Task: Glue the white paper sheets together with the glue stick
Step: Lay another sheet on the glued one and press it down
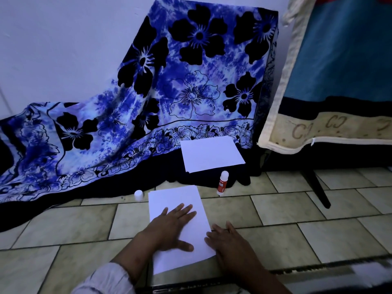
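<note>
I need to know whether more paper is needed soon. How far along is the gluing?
Done: the glue stick stands uncapped, its cap apart on the floor. In hand: the left hand lies flat on the near sheet, the right hand at its edge, apparently pressing it down. Left: a stack of paper waits behind, so more gluing likely remains.

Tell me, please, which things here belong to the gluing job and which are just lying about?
Job: white paper sheet under the left hand and right hand; stack of white paper; glue stick; glue cap.
Lying about: blue floral cloth; mattress.
</note>
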